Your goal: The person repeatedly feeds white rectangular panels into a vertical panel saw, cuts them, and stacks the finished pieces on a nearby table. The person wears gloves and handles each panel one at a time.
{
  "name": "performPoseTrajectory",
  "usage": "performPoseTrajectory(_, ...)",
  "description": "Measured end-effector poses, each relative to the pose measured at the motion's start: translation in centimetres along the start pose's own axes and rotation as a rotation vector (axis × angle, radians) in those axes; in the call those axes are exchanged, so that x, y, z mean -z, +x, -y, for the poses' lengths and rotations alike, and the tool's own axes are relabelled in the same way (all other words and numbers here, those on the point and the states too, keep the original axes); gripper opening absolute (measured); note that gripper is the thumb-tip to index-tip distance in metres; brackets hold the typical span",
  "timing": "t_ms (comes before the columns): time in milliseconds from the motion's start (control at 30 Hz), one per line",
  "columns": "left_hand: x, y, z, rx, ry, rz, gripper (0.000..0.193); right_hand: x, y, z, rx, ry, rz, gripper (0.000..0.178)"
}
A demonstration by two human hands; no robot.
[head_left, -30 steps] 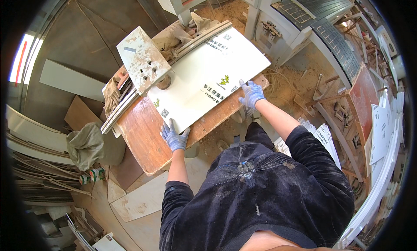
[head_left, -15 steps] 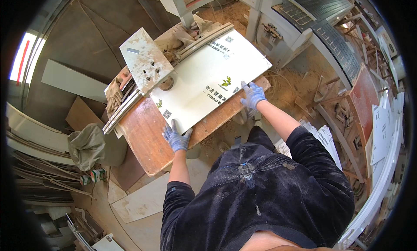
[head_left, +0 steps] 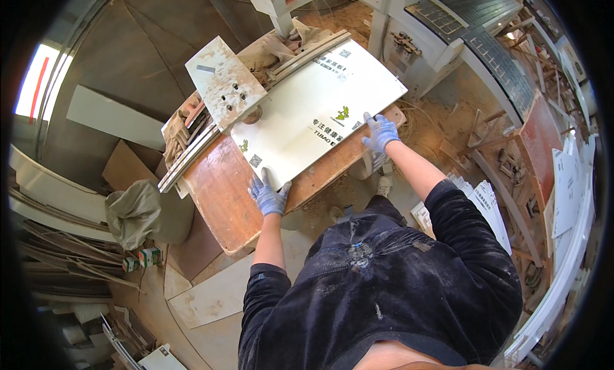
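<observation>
White panel (head_left: 316, 114) lies flat on the reddish tabletop (head_left: 224, 197), against the saw fence. Left hand (head_left: 268, 195) presses spread fingers at its near corner; right hand (head_left: 380, 133) lies flat on its right edge. Compared with earlier, the panel sits slightly farther forward.

Both arms reach forward from dark sleeves pushed up to the elbows, forearms bare, each hand in a blue-grey glove. The left hand (head_left: 268, 195) lies palm down with fingers spread at the near corner of the white board on the workbench, its arm almost straight. The right hand (head_left: 380, 133) rests flat, fingers splayed, on the board's near edge close to the bench's right end, the elbow slightly bent.
</observation>
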State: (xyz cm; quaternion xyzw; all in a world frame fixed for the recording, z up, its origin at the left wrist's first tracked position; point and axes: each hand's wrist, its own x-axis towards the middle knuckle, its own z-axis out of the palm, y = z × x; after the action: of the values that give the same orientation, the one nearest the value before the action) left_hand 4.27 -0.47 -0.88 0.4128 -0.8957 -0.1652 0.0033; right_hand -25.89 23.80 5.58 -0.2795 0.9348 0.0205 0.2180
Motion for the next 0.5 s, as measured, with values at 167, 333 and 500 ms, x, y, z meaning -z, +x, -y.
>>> performPoseTrajectory(167,0.3,0.0,-0.2,0.012,0.005,0.016,0.099,-0.6,-0.3,0.0,-0.004,0.006,-0.101,0.079)
performPoseTrajectory(333,0.2,-0.1,-0.2,0.024,0.020,0.008,0.098,-1.6,0.7,-1.2,-0.012,0.138,-0.141,0.075)
performPoseTrajectory(500,0.5,-0.1,-0.6,0.060,0.039,0.039,0.098,-1.2,4.4,-5.3,-0.283,0.290,-0.326,0.063)
